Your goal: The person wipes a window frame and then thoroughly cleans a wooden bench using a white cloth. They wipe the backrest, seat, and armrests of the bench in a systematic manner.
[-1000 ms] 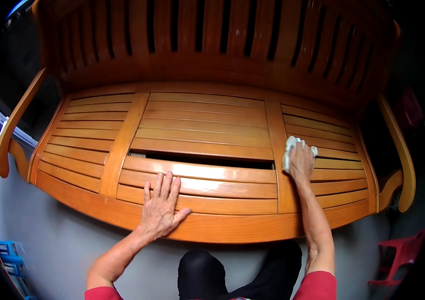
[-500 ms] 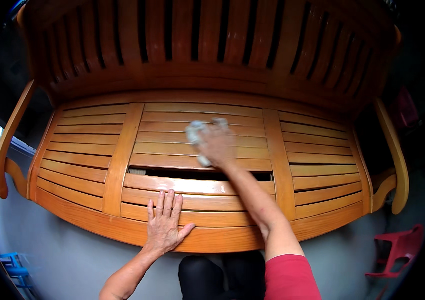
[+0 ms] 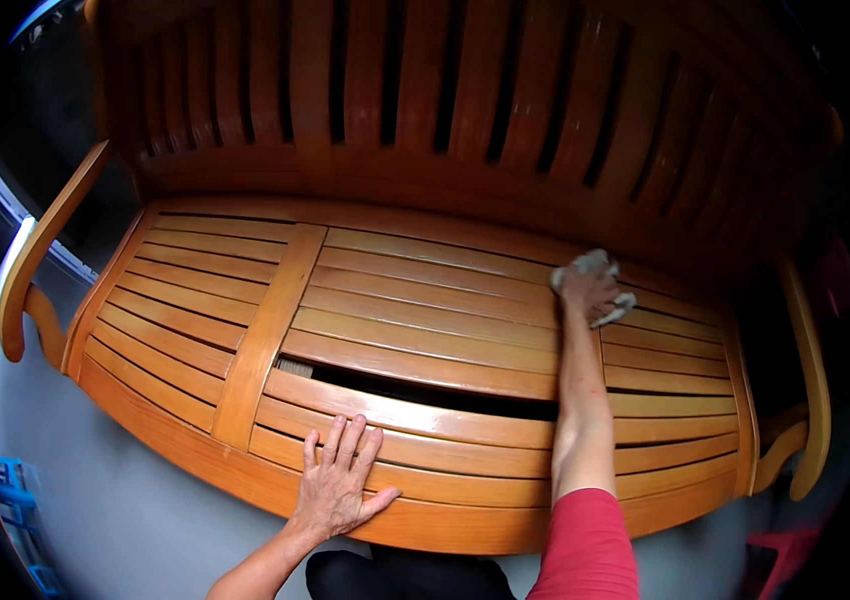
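A pale cloth point(image 3: 585, 265) lies bunched under my right hand point(image 3: 590, 290), which presses it against the back right of the wooden bench seat point(image 3: 425, 300). Its white edges stick out around my fingers. Toward the front edge, my left hand point(image 3: 333, 490) rests flat on the slats with fingers spread and nothing in it. Just beyond that hand, a wide dark gap point(image 3: 425, 392) runs between two seat slats in the middle section. My right forearm covers part of the right seat divider.
The slatted backrest point(image 3: 365, 80) rises behind the seat. A left armrest point(image 3: 50, 240) and a right armrest point(image 3: 813, 390) bound the bench. Blue stools point(image 3: 10, 490) stand on the grey floor at the left, a red chair point(image 3: 780, 555) at the lower right.
My right hand has carried the cloth from the middle of the seat to its back right. My left hand stays planted near the front. The view has tilted.
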